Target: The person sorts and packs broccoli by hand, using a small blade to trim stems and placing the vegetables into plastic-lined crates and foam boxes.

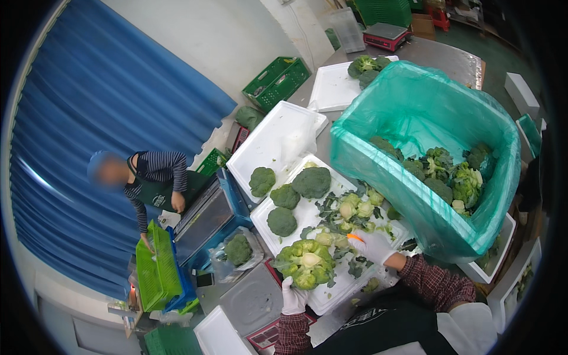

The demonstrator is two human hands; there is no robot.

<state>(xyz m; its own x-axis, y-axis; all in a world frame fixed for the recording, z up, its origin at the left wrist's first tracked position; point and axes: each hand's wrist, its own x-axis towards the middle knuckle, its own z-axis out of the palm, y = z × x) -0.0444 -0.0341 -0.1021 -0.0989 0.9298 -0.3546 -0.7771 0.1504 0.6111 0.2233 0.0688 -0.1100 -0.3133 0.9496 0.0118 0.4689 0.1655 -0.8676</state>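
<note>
My gloved left hand (293, 298) grips a large broccoli head (306, 265) from below, its pale cut stem turned up towards me. My gloved right hand (373, 246) is closed around a tool with an orange handle (355, 238); its blade cannot be made out. Under both hands lies a white foam lid (262, 217). Cut stems and leaves (355, 207) are heaped on it just beyond my right hand. Farther left on the foam rest several trimmed broccoli heads (311, 182), crowns up.
A foam box lined with a green plastic bag (377, 171) holds broccoli at the right. Beside my left hand stands a weighing scale (253, 297). A wrapping machine (208, 226) is at the left, with a co-worker (164, 182) reaching to a light-green basket (155, 270).
</note>
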